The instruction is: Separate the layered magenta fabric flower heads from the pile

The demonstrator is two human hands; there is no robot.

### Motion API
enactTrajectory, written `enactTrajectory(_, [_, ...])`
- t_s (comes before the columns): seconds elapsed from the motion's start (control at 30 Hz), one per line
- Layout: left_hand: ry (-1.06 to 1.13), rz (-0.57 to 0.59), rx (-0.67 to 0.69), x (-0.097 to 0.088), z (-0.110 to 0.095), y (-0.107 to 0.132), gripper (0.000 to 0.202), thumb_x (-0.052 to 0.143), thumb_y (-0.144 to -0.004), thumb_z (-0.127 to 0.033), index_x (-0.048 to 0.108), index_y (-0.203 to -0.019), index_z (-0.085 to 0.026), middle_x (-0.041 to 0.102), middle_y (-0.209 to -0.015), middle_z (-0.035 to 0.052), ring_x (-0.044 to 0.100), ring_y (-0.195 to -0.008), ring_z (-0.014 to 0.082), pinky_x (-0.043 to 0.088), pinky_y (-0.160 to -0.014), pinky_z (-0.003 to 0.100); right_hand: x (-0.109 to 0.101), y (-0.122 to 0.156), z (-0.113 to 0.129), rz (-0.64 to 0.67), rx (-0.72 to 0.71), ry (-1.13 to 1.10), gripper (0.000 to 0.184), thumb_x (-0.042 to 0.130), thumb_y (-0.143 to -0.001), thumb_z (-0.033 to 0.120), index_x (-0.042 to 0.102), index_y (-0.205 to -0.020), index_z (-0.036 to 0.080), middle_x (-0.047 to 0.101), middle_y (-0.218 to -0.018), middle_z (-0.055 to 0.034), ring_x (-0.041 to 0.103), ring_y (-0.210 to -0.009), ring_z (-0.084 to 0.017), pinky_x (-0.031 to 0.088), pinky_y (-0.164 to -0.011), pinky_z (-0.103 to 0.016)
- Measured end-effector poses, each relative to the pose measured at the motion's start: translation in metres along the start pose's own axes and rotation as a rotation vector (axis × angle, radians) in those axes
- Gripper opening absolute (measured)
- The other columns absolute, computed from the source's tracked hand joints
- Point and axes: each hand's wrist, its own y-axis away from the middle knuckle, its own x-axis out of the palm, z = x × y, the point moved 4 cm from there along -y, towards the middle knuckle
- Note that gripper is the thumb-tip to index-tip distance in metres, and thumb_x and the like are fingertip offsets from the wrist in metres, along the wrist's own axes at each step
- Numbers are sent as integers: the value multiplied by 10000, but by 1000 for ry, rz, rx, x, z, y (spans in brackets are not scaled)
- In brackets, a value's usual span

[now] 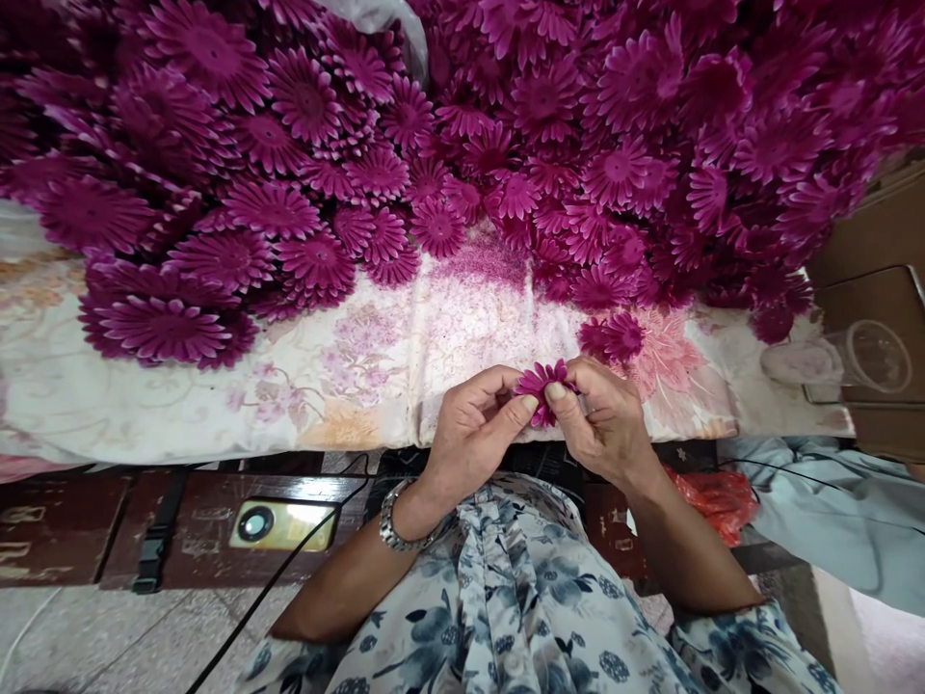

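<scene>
Between my two hands is a small magenta daisy-like artificial flower [544,386], held just above the front edge of the table. My left hand [478,424] pinches its left side between thumb and fingers. From the right, my right hand [603,414] grips it with the thumb pressed near the flower's centre. The fingers behind the petals are hidden. Close beyond my right hand, a couple of similar loose flower heads [622,336] lie on the floral tablecloth [376,357].
A large heap of magenta flower heads [310,106] covers the back of the table, with a clear plastic bag [380,14] among it. At right are a clear plastic cup [876,357] and cardboard boxes [867,226]. A phone [285,525] lies on the brown bench [195,492]; a red bag [715,501] sits right.
</scene>
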Motion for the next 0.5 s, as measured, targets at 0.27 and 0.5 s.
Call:
enactTrajectory(0.27, [32,-23,55,-2,0,-1,106,661,-788,-265,613,-748,-180,585,-616,-36,532,-550,64,457,-525,150,1,2,-5,91,116,-232,110,551,-875,260,516,-795,193,490,-679,33,460,-613,-90,367,-573,-225])
enactTrajectory(0.5, [-11,-19,25,3,-3,1,142,677,-762,-288,599,-748,-170,600,-639,-16,579,-565,95,521,-555,206,5,7,-9,33,220,-460,89,592,-851,250,549,-796,195,545,-731,15,525,-690,-109,425,-626,-250])
